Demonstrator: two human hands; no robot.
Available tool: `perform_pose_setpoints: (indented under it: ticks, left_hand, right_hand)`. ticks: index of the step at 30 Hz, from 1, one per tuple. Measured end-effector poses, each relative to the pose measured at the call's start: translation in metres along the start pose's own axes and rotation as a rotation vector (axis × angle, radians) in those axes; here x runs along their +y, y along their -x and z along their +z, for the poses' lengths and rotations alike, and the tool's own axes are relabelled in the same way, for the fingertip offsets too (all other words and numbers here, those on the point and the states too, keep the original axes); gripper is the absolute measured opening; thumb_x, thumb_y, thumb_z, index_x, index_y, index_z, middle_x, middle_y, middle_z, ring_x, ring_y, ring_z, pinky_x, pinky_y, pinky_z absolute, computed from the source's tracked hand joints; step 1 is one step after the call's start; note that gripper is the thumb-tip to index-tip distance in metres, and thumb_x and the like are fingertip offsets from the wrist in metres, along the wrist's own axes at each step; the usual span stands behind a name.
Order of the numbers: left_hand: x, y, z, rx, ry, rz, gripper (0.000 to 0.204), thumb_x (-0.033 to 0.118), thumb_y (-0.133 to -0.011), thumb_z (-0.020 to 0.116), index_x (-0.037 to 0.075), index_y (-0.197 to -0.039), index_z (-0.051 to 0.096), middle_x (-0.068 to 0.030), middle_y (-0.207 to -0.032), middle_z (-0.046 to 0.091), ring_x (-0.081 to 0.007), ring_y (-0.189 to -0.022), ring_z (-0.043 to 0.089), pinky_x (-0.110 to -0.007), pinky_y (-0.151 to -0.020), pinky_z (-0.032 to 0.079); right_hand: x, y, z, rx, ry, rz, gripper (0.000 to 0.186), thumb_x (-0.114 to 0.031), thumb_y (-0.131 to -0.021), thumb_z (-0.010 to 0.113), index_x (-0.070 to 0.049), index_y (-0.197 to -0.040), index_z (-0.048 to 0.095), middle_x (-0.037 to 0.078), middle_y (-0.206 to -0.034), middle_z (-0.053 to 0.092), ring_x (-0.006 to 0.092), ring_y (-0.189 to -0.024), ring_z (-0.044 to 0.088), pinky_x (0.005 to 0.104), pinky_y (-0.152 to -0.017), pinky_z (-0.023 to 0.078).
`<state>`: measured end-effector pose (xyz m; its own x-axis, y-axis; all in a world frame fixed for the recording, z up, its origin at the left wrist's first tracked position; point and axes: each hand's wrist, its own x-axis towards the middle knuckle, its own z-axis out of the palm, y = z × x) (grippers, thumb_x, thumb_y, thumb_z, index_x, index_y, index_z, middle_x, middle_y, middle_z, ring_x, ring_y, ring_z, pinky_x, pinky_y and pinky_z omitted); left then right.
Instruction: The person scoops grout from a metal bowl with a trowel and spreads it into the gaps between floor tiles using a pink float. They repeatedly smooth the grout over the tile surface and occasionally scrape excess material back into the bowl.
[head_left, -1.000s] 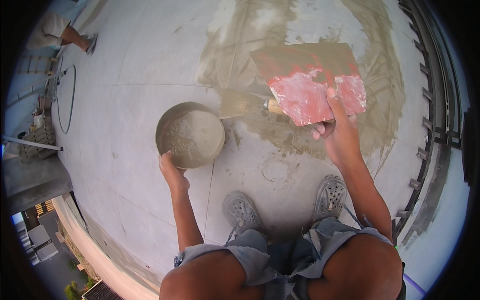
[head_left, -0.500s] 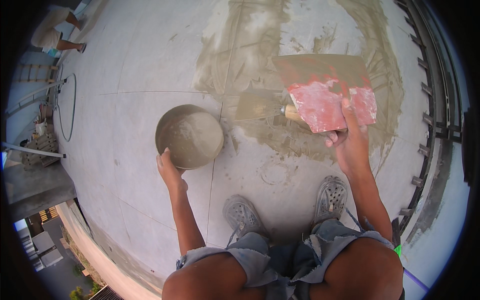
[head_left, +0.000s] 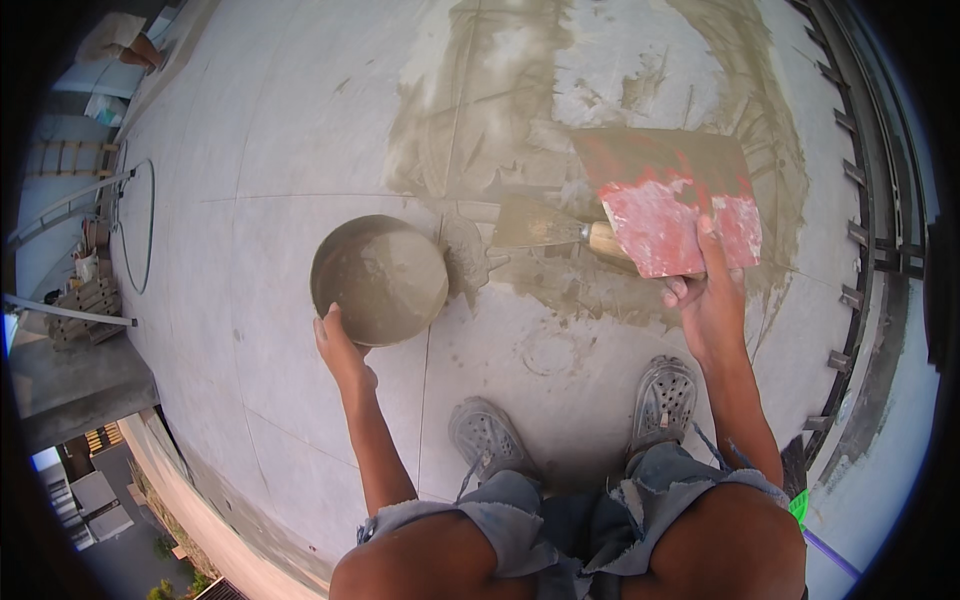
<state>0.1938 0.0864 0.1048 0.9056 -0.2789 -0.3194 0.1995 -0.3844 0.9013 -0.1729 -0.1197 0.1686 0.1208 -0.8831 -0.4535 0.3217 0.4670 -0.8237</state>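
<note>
My left hand (head_left: 343,350) grips the near left rim of a round bucket (head_left: 432,290), its thumb over the edge. Wet grey-brown mortar (head_left: 385,275) lies inside it. In my right hand (head_left: 712,300) is a red, mortar-smeared flat spreader (head_left: 680,225), the thumb pressed on its face. A putty knife (head_left: 540,222) with a wooden handle sticks out leftward from under the spreader, held in the same hand; the handle's end is hidden. Its coated blade points toward the bucket. Between blade and bucket, a wet patch of mortar (head_left: 468,258) lies on the floor.
Mortar bands (head_left: 500,80) coat the floor (head_left: 290,130) ahead. My clog shoes (head_left: 490,435) stand near me. A dark metal track (head_left: 835,150) runs along the right. At the far left are another person (head_left: 125,40), a hose (head_left: 150,220) and a floor edge.
A fresh patch of mortar now shows on the floor right of the bucket. My right hand has shifted slightly right and nearer with its tools. The other person has moved farther off.
</note>
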Motion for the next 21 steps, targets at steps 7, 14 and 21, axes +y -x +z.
perform_pose_setpoints:
  ticks: [7,14,21]
  left_hand:
    - [-0.006,-0.001,-0.009,0.005,-0.009,0.001,0.044,0.039,-0.101,0.056,0.004,-0.128,0.055,-0.0128,-0.124,0.06,-0.0263,-0.112,0.063,-0.046,-0.093,0.056]
    - [-0.008,-0.001,-0.02,0.028,-0.044,0.033,0.039,0.036,-0.1,0.055,0.006,-0.123,0.058,-0.0081,-0.115,0.062,-0.0205,-0.104,0.06,-0.04,-0.084,0.052]
    - [-0.006,0.0,-0.023,0.048,-0.075,0.098,0.033,0.03,-0.1,0.052,0.005,-0.121,0.059,-0.0055,-0.109,0.061,-0.0166,-0.097,0.057,-0.033,-0.077,0.049]
  right_hand:
    - [0.002,-0.002,-0.002,0.032,0.011,-0.011,0.031,-0.037,-0.107,0.064,-0.011,-0.122,0.06,0.004,-0.098,0.066,0.0103,-0.066,0.052,0.0281,-0.052,0.043]
    - [0.002,-0.002,-0.005,0.038,0.025,-0.003,0.034,-0.038,-0.106,0.065,-0.012,-0.127,0.057,0.003,-0.101,0.065,0.0102,-0.068,0.051,0.0282,-0.053,0.042]
    - [0.006,-0.002,-0.001,0.062,0.041,0.011,0.034,-0.041,-0.106,0.065,-0.015,-0.127,0.058,-0.001,-0.098,0.065,0.0071,-0.066,0.048,0.025,-0.054,0.038]
